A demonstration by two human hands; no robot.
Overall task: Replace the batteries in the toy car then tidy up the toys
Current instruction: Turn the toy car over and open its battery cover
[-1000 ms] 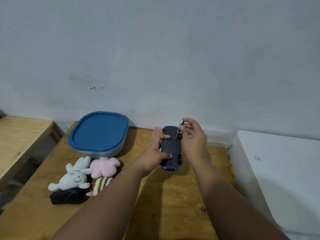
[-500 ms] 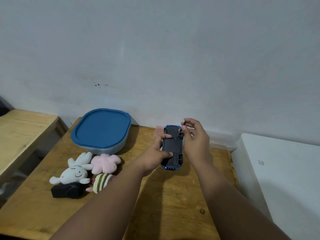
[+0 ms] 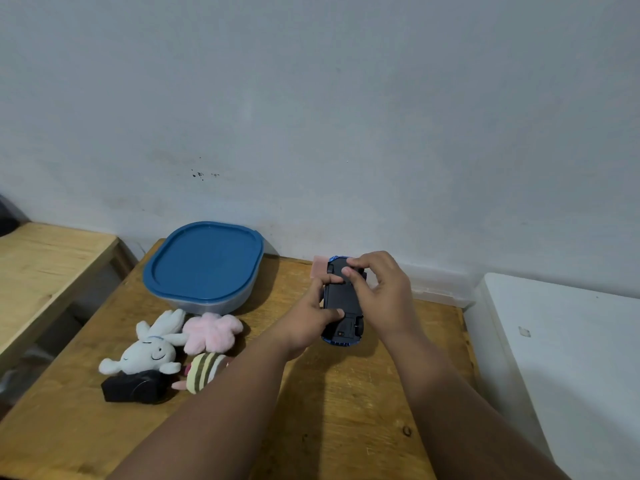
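The toy car (image 3: 341, 301) lies belly-up between both hands over the wooden table (image 3: 346, 410); the left hand (image 3: 306, 322) grips its left side, thumb laid across the dark underside, fingers curled beneath; the right hand (image 3: 382, 289) curls over the far end, fingertips bunched together on the chassis; whether they pinch anything small I cannot tell. Out past the left knuckles sit a white bunny plush (image 3: 149, 351), a pink plush (image 3: 213, 332) and a striped plush (image 3: 202, 372); beyond them stands a blue-lidded container (image 3: 204, 261).
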